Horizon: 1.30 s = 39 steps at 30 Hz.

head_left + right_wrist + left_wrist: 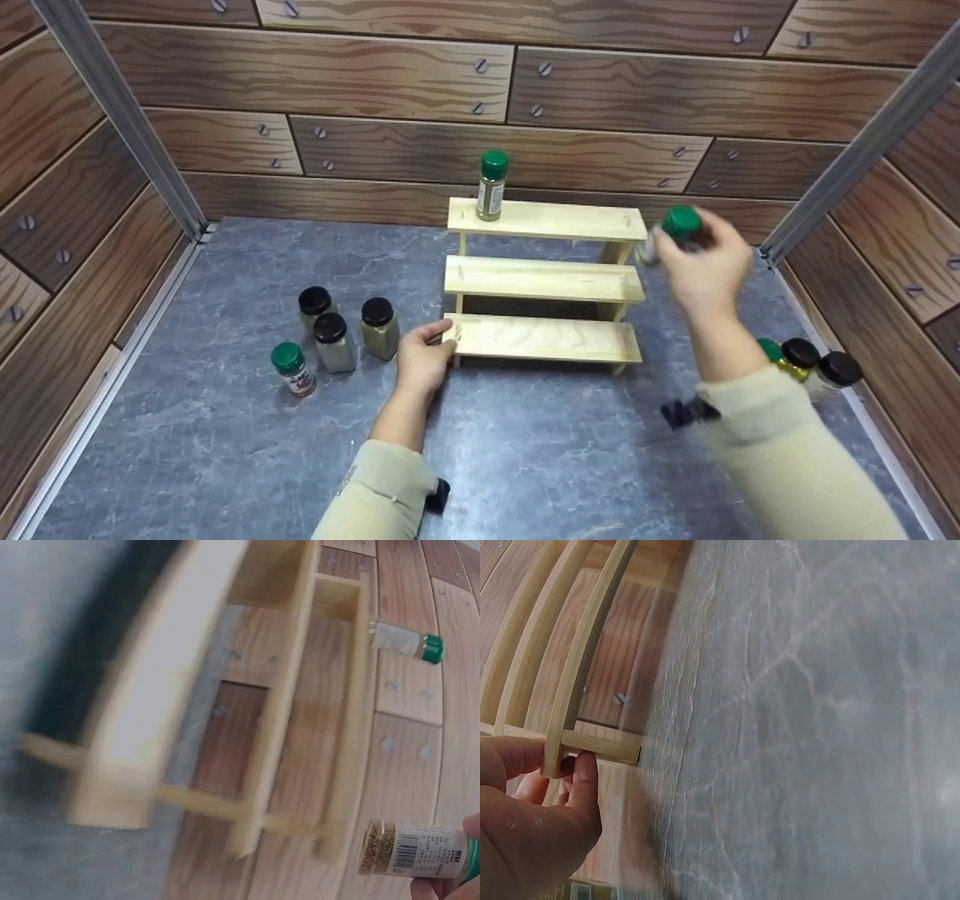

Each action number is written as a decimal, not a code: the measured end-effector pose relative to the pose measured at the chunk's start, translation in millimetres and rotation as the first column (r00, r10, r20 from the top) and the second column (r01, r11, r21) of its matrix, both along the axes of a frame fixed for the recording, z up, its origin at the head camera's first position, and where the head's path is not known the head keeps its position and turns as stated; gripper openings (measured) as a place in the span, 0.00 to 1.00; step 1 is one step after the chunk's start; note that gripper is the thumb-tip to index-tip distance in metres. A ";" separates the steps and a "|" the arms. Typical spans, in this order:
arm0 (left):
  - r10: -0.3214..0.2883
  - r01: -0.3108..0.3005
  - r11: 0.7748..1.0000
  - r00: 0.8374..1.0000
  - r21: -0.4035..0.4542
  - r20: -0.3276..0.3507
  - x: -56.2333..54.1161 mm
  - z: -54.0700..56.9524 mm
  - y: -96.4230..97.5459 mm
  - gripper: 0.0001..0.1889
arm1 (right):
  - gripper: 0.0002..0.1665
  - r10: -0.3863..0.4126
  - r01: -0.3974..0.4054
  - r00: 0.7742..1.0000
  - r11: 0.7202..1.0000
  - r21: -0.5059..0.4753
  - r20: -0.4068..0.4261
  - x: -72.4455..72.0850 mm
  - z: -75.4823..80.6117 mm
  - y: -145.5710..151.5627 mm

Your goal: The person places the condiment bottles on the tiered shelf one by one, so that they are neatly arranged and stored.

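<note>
A pale wooden three-step rack (pixel 544 281) stands mid-table. My left hand (pixel 424 356) grips the left end of its lowest step, thumb on one face and fingers beneath, as the left wrist view shows. In my right hand (pixel 709 259) is a green-capped spice jar (pixel 416 849), held by its cap off the rack's right end near the top step. Brown grains show through its clear base, with a printed label above them. Another green-capped spice jar (pixel 492 186) stands upright on the top step, toward the left.
Left of the rack are several black-capped jars (pixel 335 345) and a green-capped jar (pixel 292 369). More jars (pixel 831 373) stand at the right, partly behind my right sleeve. Wood-patterned walls (pixel 420 82) enclose the grey marbled table (pixel 225 450).
</note>
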<state>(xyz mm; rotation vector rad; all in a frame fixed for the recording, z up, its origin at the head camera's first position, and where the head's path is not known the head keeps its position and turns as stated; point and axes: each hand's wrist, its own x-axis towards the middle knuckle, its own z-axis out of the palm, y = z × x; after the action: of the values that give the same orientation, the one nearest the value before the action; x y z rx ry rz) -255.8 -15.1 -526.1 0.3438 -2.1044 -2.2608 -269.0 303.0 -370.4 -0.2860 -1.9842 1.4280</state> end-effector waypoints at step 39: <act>-0.007 0.007 1.000 1.000 -0.013 -0.028 -0.4 -3.5 -0.6 0.20 | 0.29 0.300 -0.336 0.917 0.936 0.107 0.262 -105.7 20.6 -89.1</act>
<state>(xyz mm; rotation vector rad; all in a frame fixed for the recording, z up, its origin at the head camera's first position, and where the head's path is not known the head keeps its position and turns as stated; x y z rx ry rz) -256.1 -15.7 -529.6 0.3024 -2.1084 -2.2416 -374.7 213.9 -349.8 -0.0699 -2.4141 1.4854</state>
